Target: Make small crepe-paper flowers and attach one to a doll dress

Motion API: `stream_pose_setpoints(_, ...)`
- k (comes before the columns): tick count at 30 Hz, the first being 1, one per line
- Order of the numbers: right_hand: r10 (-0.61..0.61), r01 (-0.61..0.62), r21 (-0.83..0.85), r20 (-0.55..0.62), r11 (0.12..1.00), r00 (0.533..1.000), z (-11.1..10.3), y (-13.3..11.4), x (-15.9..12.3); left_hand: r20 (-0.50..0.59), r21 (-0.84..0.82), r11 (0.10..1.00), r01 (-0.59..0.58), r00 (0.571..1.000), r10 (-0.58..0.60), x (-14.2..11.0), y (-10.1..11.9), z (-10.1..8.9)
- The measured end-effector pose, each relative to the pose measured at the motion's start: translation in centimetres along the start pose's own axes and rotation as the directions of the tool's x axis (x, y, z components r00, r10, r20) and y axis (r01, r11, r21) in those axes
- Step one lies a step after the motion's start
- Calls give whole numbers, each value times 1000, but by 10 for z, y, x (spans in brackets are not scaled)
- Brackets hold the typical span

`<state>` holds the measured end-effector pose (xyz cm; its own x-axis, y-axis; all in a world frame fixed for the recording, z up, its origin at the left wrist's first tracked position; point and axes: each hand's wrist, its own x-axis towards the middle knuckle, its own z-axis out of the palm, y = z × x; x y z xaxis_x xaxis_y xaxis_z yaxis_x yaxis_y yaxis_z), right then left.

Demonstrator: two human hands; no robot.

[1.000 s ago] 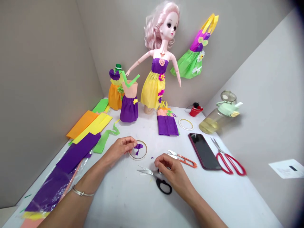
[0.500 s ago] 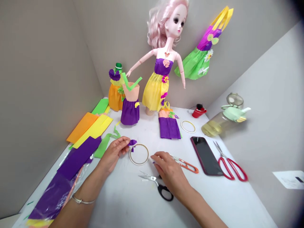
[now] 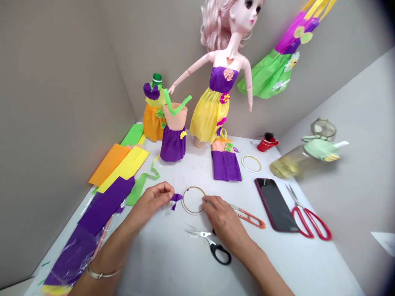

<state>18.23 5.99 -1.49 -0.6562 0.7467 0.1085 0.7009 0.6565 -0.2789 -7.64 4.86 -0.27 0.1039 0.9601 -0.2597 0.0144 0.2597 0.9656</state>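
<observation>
A small purple crepe-paper bow (image 3: 176, 198) is pinched between the thumb and fingertips of my left hand (image 3: 156, 198), just left of a thin tape roll (image 3: 191, 213) lying on the table. At the roll's right rim, my right hand (image 3: 220, 213) has its fingers curled down onto the edge. Black-handled scissors (image 3: 219, 254) lie below the roll, partly under my right hand. Orange thread snips (image 3: 251, 218) stick out on that hand's far side.
A doll (image 3: 224, 78) in a purple and yellow dress stands at the back beside small paper dresses (image 3: 173, 144). Coloured crepe paper (image 3: 105, 201) lies left. On the right are a phone (image 3: 276, 205), red-handled scissors (image 3: 311, 222), another tape roll (image 3: 251, 163) and a bottle (image 3: 296, 158).
My right fingers have come from beside the tape roll onto its right rim. The bow in my left hand has moved off the roll's edge and down. The view has shifted slightly.
</observation>
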Motion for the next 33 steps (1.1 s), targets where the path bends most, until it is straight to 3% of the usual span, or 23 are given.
stream_pose_setpoints(3, 65, -64, 20, -56, 998, 996, 0, 6, -8, 154, 262, 965, 9, 987, -51, 1, -4, -3)
stream_pose_setpoints(5, 91, -86, 55, -96, 995, 991, 0, 8, -10, 170, 391, 920, -22, 984, -49, 1, -8, -4)
stream_pose_setpoints(10, 192, -173, 129, -146, 976, 970, 4, 4, -6, 65, 535, 842, -65, 997, 36, 3, -16, -2)
stream_pose_setpoints(16, 392, -393, 34, -171, 919, 904, 13, 2, 5, -101, 614, 786, -65, 982, 160, 2, -7, 0)
stream_pose_setpoints(20, 435, -438, -14, -90, 899, 896, 11, 4, 15, -113, 517, 850, -102, 976, 186, 0, 2, 9)
stream_pose_setpoints(25, 475, -423, 305, -119, 853, 872, 4, 3, 18, -87, 319, 944, -83, 989, 116, -2, 3, 24)
stream_pose_setpoints(29, 497, -336, 547, -173, 767, 850, -3, -3, 10, -22, 188, 981, -45, 999, 50, -4, 0, 29)
stream_pose_setpoints(33, 435, -189, 602, -292, 775, 852, -9, -6, 1, 17, 103, 994, -35, 999, 33, -5, -1, 29)
